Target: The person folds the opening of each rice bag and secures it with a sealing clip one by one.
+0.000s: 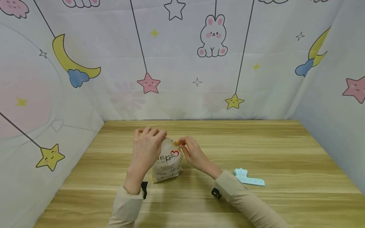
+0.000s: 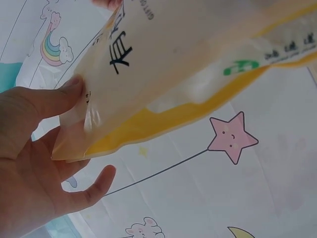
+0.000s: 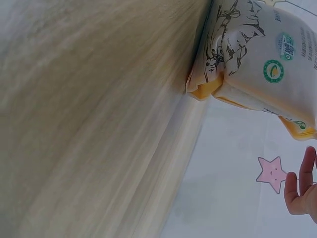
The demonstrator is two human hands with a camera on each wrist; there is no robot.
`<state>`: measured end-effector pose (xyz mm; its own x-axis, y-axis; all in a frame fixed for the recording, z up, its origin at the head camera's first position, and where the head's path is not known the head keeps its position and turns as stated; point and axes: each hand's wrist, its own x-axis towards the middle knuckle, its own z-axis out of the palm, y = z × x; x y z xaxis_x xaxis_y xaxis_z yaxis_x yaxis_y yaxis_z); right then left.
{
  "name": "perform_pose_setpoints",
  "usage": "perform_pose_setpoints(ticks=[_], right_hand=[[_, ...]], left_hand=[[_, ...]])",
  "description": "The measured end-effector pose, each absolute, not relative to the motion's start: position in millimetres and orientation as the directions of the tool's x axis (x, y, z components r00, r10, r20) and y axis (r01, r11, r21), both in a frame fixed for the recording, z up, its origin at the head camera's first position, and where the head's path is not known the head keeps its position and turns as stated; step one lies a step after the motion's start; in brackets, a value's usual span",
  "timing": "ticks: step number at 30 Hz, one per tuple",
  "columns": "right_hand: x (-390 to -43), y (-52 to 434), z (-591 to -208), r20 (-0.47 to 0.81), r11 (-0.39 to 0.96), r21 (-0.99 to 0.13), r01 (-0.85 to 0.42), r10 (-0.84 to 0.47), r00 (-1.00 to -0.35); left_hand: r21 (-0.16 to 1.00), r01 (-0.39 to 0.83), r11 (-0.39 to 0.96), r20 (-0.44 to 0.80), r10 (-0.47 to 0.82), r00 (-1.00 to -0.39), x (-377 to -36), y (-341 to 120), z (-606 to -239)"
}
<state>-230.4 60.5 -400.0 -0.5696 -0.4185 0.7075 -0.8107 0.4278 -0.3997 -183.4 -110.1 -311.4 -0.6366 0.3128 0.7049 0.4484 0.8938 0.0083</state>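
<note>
A white plastic bag with yellow sides [image 1: 168, 164], printed with dark characters and a red heart, stands on the wooden table between my hands. My left hand [image 1: 146, 148] pinches its upper left corner. In the left wrist view, the thumb [image 2: 69, 96] lies on the printed face, other fingers are behind the bag, and the little finger sticks out free. At the upper right corner, my right hand [image 1: 194, 153] pinches the yellow edge between thumb and fingers. The right wrist view shows the bag's lower part [image 3: 257, 59], with only some fingers [image 3: 302, 191] at the frame's edge.
A mint-green bag clip [image 1: 251, 180] lies on the table to the right, beside my right sleeve [image 1: 236, 190]. Printed cloth [image 1: 182, 57] hangs behind the table's back edge and along both sides. A dark wrist strap [image 1: 216, 193] shows below my right forearm.
</note>
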Motion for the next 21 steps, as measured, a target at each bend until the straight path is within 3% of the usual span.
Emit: perform_pose_setpoints(ticks=[8,21], right_hand=[[-231.5,61.6,-402.3,0.725,0.452,-0.342,-0.824,-0.430,-0.537],[-230.5,61.4,-400.6,0.727,0.465,-0.338,-0.818,-0.424,-0.541]], left_hand=[[-0.005,0.436,0.900,0.690,0.318,-0.650,-180.7,-109.6,-309.6],[-0.082,0.416,0.905,0.711,0.346,-0.613,-179.0,-107.4,-311.3]])
